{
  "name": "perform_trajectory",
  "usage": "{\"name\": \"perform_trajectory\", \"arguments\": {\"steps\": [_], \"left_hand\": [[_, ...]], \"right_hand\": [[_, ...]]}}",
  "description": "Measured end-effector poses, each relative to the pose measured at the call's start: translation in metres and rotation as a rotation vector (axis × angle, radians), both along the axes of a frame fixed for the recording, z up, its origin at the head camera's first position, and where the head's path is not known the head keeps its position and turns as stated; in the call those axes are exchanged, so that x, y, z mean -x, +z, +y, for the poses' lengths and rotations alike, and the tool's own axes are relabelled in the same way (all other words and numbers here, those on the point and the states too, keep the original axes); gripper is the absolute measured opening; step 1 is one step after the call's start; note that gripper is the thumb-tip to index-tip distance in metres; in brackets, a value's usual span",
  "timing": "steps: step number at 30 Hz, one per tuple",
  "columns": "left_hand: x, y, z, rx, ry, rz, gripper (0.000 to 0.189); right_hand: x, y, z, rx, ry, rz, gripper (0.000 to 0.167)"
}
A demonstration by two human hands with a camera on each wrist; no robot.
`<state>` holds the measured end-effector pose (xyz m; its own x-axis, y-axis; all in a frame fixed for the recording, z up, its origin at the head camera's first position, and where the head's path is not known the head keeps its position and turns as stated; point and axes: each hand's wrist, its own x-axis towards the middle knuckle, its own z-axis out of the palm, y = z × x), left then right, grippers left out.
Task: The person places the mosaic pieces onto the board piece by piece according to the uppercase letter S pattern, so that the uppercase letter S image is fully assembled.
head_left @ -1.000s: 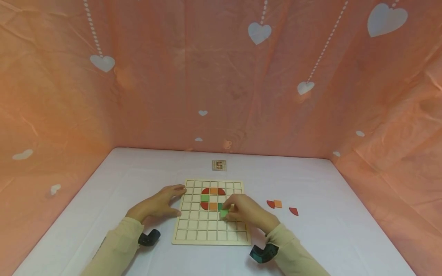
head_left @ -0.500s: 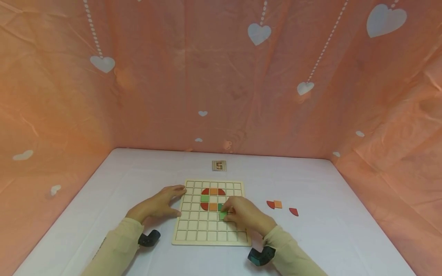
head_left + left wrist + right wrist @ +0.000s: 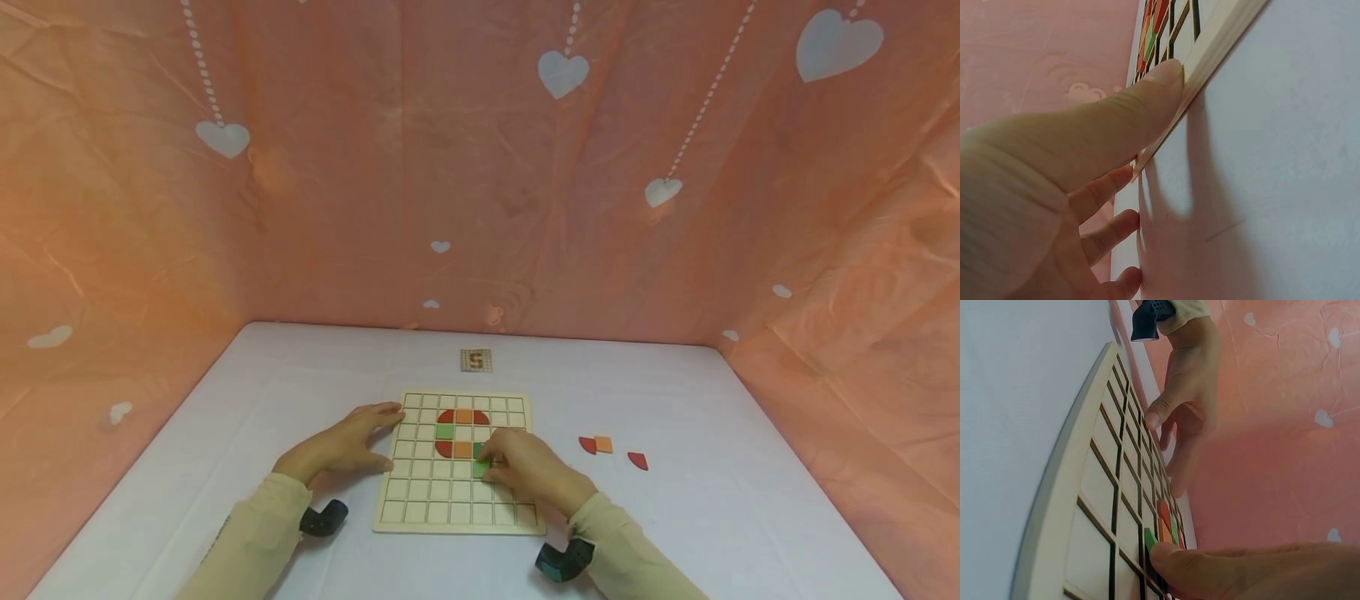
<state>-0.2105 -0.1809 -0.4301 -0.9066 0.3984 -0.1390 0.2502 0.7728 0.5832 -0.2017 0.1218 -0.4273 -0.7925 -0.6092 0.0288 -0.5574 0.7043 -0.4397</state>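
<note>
My right hand pinches a light green square tile between thumb and fingertips, at a cell of the wooden grid board. In the right wrist view this green tile stands tilted beside the thumb. Just behind it on the board, a darker green piece is partly hidden by my fingers. Red quarter-round tiles, orange squares and another green square lie in cells nearby. With fingers spread, my left hand rests at the board's left edge, its thumb touching the rim.
Right of the board lie a red quarter-round tile and another red one against an orange square. Behind the board sits a small pattern card. Pink cloth encloses the white table at back and sides.
My right hand has shifted slightly left and lowered the green tile toward a cell just in front of the dark green piece. The left hand has stayed in place.
</note>
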Motion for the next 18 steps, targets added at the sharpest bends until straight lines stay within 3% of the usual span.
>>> {"name": "perform_trajectory", "arguments": {"steps": [18], "left_hand": [[-0.0009, 0.0008, 0.0009, -0.012, -0.018, 0.012, 0.08]], "right_hand": [[-0.003, 0.0018, -0.0032, -0.053, 0.006, 0.053, 0.018]]}}
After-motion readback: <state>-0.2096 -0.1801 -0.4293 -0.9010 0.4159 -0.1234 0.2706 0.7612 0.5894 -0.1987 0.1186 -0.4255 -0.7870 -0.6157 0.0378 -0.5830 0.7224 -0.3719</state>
